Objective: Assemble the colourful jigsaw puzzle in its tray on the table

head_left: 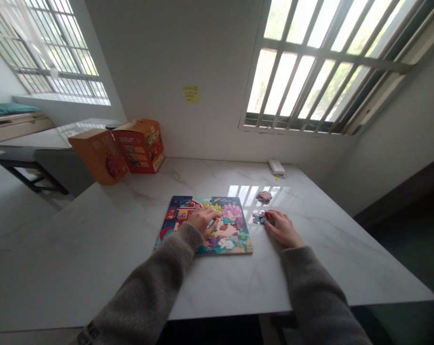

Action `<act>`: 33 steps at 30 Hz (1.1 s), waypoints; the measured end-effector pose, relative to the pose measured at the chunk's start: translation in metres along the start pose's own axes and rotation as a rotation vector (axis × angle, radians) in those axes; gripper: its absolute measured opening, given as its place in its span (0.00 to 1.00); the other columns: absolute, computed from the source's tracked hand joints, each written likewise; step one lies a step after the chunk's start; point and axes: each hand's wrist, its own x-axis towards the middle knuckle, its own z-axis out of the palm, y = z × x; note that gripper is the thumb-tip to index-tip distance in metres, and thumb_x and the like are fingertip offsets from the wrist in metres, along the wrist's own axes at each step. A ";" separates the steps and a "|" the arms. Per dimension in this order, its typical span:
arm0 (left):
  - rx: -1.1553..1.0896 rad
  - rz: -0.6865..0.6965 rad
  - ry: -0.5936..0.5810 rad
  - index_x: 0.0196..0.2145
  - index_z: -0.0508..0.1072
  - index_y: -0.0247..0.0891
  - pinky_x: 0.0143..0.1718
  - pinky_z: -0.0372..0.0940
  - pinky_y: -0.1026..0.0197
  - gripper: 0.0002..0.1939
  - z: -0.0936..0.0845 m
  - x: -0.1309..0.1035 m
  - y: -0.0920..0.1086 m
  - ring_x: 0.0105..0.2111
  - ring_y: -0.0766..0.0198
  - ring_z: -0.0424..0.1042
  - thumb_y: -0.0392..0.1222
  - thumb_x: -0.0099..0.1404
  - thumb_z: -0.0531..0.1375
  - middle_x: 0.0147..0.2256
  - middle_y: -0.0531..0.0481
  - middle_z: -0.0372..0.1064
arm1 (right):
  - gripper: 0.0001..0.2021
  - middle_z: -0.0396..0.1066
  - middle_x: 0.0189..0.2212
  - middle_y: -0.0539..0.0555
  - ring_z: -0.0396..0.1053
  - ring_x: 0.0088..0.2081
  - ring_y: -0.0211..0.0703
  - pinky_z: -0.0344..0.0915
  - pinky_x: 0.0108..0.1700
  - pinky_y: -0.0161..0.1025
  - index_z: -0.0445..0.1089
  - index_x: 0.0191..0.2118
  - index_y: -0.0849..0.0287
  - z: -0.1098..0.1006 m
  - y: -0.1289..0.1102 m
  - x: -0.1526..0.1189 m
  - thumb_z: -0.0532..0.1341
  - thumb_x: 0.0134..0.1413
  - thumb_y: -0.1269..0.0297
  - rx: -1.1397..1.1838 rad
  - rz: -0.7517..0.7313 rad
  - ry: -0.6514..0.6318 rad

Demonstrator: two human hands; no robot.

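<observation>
Right of frame centre, your right hand (282,229) touched likely light, stiff, edge-grippable jigsaw pieces (256,218), grasp unclear; left hand (203,221) lay unclenched.

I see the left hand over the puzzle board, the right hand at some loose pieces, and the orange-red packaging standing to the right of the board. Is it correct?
Not quite: the head view shows the orange-red packaging to the left of the puzzle board. The left hand and right hand are as you say.
</observation>
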 end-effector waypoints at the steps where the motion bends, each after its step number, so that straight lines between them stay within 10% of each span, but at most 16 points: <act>1: 0.004 0.001 -0.005 0.41 0.77 0.39 0.47 0.64 0.50 0.10 0.000 0.000 0.000 0.43 0.53 0.73 0.37 0.66 0.56 0.40 0.45 0.77 | 0.16 0.72 0.49 0.58 0.67 0.49 0.54 0.63 0.53 0.52 0.71 0.50 0.54 0.001 0.000 0.000 0.59 0.56 0.57 0.002 0.004 -0.014; 27: -0.017 -0.009 0.042 0.40 0.77 0.41 0.47 0.63 0.51 0.10 -0.002 0.000 -0.004 0.42 0.54 0.72 0.38 0.67 0.56 0.39 0.46 0.76 | 0.17 0.67 0.35 0.55 0.64 0.40 0.52 0.62 0.48 0.51 0.70 0.40 0.55 0.006 -0.001 0.001 0.67 0.45 0.54 -0.046 0.068 0.067; 33: -0.208 -0.066 0.072 0.39 0.77 0.39 0.47 0.65 0.53 0.09 -0.004 0.002 0.004 0.41 0.56 0.73 0.38 0.66 0.56 0.38 0.46 0.77 | 0.19 0.65 0.37 0.55 0.66 0.38 0.48 0.68 0.43 0.49 0.65 0.44 0.57 0.009 -0.043 0.003 0.68 0.49 0.55 0.221 -0.078 0.219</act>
